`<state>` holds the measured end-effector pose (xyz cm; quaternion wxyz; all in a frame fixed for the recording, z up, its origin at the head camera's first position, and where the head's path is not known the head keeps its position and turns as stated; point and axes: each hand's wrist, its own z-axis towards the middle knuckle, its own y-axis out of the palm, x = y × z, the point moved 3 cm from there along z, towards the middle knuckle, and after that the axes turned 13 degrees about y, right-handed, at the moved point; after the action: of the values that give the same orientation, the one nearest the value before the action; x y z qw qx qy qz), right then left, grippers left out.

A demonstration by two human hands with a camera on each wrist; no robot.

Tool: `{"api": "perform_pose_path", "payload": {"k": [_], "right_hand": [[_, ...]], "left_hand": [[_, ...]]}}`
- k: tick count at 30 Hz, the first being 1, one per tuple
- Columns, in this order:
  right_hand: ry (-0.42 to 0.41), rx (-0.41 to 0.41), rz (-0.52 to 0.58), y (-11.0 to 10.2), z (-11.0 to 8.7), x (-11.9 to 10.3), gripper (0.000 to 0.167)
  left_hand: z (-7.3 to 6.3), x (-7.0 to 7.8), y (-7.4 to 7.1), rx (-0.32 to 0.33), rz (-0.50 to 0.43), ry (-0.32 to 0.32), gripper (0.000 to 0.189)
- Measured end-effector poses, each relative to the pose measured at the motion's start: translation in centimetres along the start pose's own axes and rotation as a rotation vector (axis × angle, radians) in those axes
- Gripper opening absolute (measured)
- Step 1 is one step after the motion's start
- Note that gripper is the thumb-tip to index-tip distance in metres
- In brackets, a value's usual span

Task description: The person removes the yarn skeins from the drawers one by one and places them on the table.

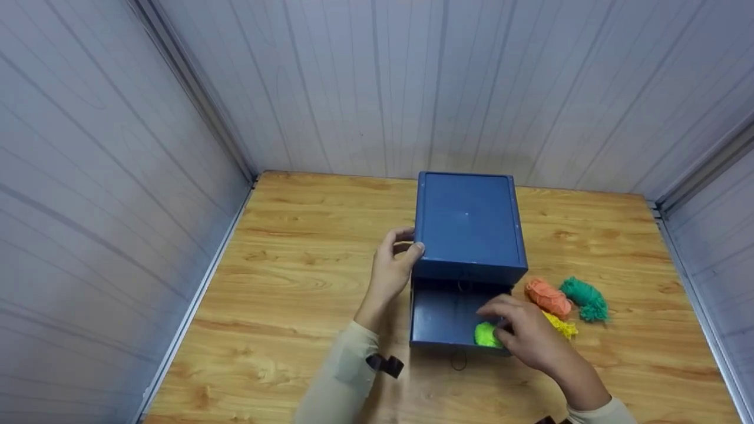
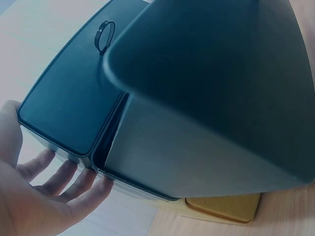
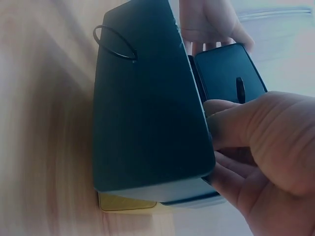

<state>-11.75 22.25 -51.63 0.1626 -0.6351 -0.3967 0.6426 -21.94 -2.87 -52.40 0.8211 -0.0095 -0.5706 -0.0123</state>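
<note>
A dark blue drawer box (image 1: 468,218) stands on the table, its upper drawer closed and the drawer below (image 1: 439,315) pulled out. My left hand (image 1: 392,268) grips the box's left side, thumb at the top edge; in the left wrist view the fingers (image 2: 61,174) lie along the side. My right hand (image 1: 527,333) reaches over the open drawer's right side, fingers bent beside a lime-green bundle of yarn (image 1: 486,334) near the drawer's front. I cannot tell whether it holds the yarn. In the right wrist view, the drawer front (image 3: 150,113) hides the yarn.
Right of the box lie bundles of orange yarn (image 1: 549,298), teal yarn (image 1: 585,299) and yellow yarn (image 1: 561,324). A thin loop handle (image 3: 115,44) hangs on the open drawer's front. A yellow part (image 2: 224,207) shows beneath that drawer. Panel walls (image 1: 365,88) enclose the wooden table (image 1: 294,265).
</note>
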Motion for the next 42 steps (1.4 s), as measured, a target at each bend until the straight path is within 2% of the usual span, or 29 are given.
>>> {"api": "perform_pose_path", "payload": {"k": [11,18,23,27,34,42], "right_hand": [[-0.069,-0.014,-0.103,0.6,0.8,-0.4,0.037],[-0.039,-0.038,-0.201,0.6,1.3,-0.9,0.028],[-0.002,-0.087,-0.236,0.8,1.7,-1.1,0.025],[-0.034,-0.11,-0.272,1.1,1.9,-1.1,0.021],[-0.081,-0.124,-0.22,1.6,2.0,-0.7,0.014],[-0.073,-0.126,-0.164,1.4,2.0,-0.3,0.015]], "left_hand": [[0.0,0.2,0.0,-0.001,0.009,-0.016,0.039],[0.1,0.1,0.0,0.001,-0.017,-0.025,0.039],[0.1,0.1,0.0,-0.001,-0.006,-0.025,0.039],[0.0,0.0,0.0,0.0,0.007,-0.025,0.038],[-0.1,-0.1,0.1,-0.002,0.001,-0.019,0.04],[0.0,0.0,0.0,-0.003,0.015,-0.018,0.04]]}}
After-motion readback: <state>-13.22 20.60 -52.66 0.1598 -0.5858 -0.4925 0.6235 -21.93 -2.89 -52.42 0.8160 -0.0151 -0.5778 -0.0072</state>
